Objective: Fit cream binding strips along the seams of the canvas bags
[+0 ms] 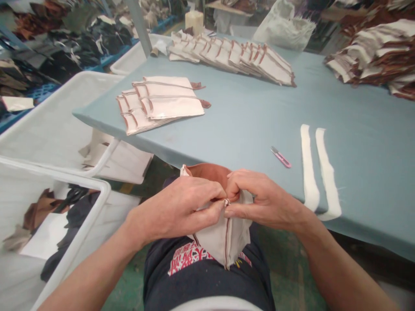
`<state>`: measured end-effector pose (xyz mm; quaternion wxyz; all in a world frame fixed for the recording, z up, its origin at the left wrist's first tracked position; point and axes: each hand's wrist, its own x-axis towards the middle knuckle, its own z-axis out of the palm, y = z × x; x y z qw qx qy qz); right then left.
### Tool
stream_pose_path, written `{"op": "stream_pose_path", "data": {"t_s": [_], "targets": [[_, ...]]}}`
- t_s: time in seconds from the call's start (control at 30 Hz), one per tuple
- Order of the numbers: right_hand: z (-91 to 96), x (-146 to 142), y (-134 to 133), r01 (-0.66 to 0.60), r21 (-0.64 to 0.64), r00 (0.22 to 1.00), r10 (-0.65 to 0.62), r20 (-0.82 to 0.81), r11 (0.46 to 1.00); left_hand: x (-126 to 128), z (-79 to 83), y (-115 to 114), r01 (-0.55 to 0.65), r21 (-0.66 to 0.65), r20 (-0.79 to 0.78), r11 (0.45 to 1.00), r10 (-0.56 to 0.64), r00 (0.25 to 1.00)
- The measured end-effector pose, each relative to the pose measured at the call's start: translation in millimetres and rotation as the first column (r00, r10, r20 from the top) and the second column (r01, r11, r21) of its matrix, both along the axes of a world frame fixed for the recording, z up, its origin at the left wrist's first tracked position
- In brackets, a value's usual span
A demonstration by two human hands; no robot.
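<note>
A cream fabric pouch (223, 239) with brown trim and a brown lining hangs over my lap, just in front of the table's near edge. My left hand (177, 207) pinches its top edge from the left. From the right, my right hand (262, 198) grips the same edge, fingers closed. The two thumbs and forefingers meet at a small metal zipper piece between them.
On the blue-grey table (246, 116) lie a small stack of finished cream pouches (162, 103), a long row of more pouches (233, 54) at the back, pink thread snips (280, 157) and two white fabric strips (319, 168). White bins (48, 129) stand at my left.
</note>
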<state>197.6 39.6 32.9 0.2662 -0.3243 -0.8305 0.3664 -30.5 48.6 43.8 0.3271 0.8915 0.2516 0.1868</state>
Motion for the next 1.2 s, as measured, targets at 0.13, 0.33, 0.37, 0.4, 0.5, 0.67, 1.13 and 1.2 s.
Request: {"op": "stream_pose_path", "data": {"t_s": [0.13, 0.33, 0.37, 0.4, 0.5, 0.67, 1.13, 1.2], "targets": [[-0.3, -1, -3, 0.016, -0.105, 0.999, -0.020, -0.035, 0.994, 1, -5.1, 3, 0.009, -0.027, 0.110, 1.000, -0.006, 0.994], [3.8, -10, -5, 0.028, -0.187, 0.999, -0.036, -0.038, 0.982, -4, -6.2, 3, 0.000, -0.210, 0.204, 0.978, 0.043, 0.978], [4.5, -12, -5, 0.031, -0.180, 0.999, -0.037, -0.028, 0.983, -5, -5.9, 3, -0.007, -0.230, 0.207, 0.973, 0.056, 0.977], [5.0, -13, -6, 0.035, -0.164, 0.999, -0.038, -0.014, 0.986, -5, -5.5, 2, -0.016, -0.247, 0.203, 0.969, 0.068, 0.977], [5.6, -19, -8, 0.076, -0.060, 0.996, -0.074, 0.040, 0.995, -5, -3.4, -1, -0.066, -0.273, 0.150, 0.960, 0.111, 0.982], [4.1, -30, -14, 0.205, 0.193, 0.971, -0.224, 0.081, 0.960, -5, 2.9, -3, -0.140, -0.258, 0.108, 0.956, 0.173, 0.979], [10.1, -15, -17, 0.086, -0.200, 0.992, -0.103, -0.074, 0.976, -11, -6.9, -7, 0.080, -0.516, 0.283, 0.853, 0.082, 0.956], [13.8, -11, -18, 0.092, -0.169, 0.993, -0.102, -0.053, 0.981, -12, -6.2, -7, 0.070, -0.528, 0.255, 0.847, 0.080, 0.964]]}}
